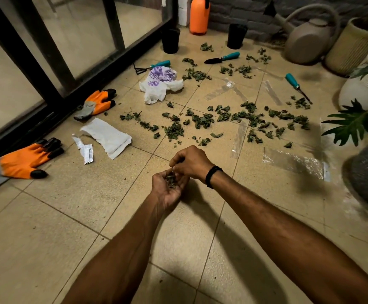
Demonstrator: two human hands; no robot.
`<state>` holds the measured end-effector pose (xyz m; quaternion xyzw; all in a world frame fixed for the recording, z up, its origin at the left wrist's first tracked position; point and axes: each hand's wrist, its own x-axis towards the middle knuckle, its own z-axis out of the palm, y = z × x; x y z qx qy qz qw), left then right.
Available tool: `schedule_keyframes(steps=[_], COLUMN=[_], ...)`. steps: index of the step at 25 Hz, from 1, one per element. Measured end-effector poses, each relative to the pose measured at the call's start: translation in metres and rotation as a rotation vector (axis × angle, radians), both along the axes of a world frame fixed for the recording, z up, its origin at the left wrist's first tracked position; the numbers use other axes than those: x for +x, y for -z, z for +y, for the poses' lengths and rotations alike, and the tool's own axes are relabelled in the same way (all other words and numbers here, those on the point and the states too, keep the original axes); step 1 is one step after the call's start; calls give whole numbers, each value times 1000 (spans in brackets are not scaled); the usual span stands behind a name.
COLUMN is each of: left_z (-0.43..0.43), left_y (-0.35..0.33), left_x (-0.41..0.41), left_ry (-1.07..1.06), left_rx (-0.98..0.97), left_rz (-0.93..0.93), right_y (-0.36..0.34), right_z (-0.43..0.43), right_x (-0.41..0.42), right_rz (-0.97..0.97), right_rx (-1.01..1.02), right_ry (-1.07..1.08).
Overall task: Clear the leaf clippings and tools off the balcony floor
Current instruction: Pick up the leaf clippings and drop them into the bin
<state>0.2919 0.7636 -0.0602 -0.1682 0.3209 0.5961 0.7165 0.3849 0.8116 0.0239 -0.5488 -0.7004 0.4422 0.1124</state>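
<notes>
Clippings (200, 120) litter beige floor tiles (47, 216) beside black-framed glass doors (80, 29)

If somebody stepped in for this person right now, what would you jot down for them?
Left hand cups a small pile of clippings; right hand pinches some over it.
Most leaves lie scattered on the tiles ahead; the rake, trowel and a third teal-handled tool lie beyond.
Done: one handful gathered. Left: the other leaves, all three tools.

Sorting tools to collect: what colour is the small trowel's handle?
Teal handle on the black-bladed garden trowel, clearest in the head view.
</notes>
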Motion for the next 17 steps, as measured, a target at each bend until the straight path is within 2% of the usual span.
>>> schedule_keyframes(steps=[3, 5, 6, 8, 10, 14, 17], left_z=[2, 5, 6, 9, 12, 17, 21], left_y=[-1, 1, 1, 4, 6, 9, 15], left_x=[2, -2, -5, -13, -20, -28, -30], left_ry=[-10, -3, -1, -31, -68, -104, -98], left_rx=[2, -13, -19, -30, -33, -33, -42], left_rz=[-93, -59, -31, -18, -21, -15, -3], right_y=[10, 25, 32, 52, 73, 105, 109], right_z=[14, 32, 42, 52, 48, 36, 40], right_x=[22, 48, 63, 95, 114, 120, 108], right_rz=[220, 291, 206, -138, -349, -369, -276], right_rx=[-150, -175, -103, 66, 101, 182, 236], right_ry=[134, 299, 353, 339, 269, 82, 155])
